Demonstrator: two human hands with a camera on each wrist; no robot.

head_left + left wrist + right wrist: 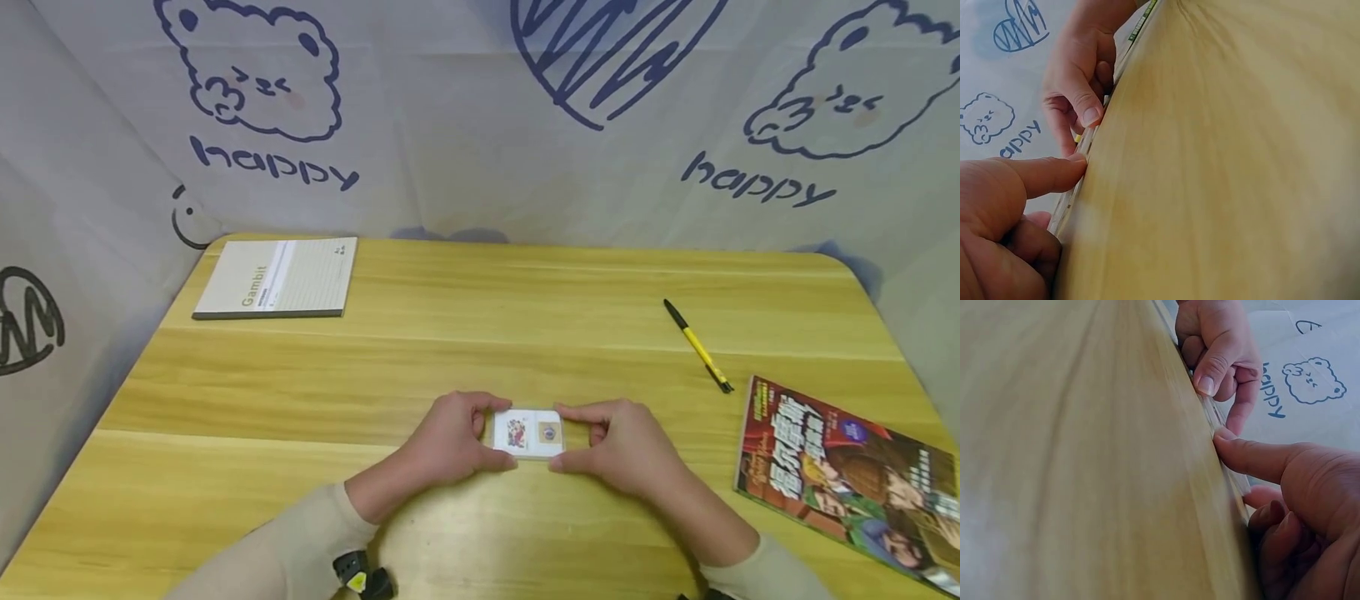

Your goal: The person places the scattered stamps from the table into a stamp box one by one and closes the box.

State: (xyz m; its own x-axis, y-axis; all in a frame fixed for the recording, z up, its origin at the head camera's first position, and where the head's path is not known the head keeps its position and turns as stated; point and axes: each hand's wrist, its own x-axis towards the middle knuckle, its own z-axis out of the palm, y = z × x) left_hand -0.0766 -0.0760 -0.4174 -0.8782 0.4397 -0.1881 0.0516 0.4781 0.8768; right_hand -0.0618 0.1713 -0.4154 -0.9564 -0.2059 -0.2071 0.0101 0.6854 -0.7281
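Note:
A small flat case (534, 442) with a clear rim lies near the table's front middle. Its white face carries a colourful cartoon picture on the left and a gold square with a round emblem on the right. My left hand (450, 442) pinches the left end, thumb on the near edge and index finger on the far edge. At the other end, my right hand (626, 442) pinches the case the same way. Seen edge-on in the left wrist view, the thin case (1088, 139) sits close against the tabletop. The right wrist view shows both thumbs along its near edge.
On the wooden table (450, 333), a notebook (300, 279) lies at the back left. A yellow and black pen (699, 348) rests on the right, beyond a colourful comic magazine (847, 475) near the right edge. White cloth (450, 125) with drawings hangs behind.

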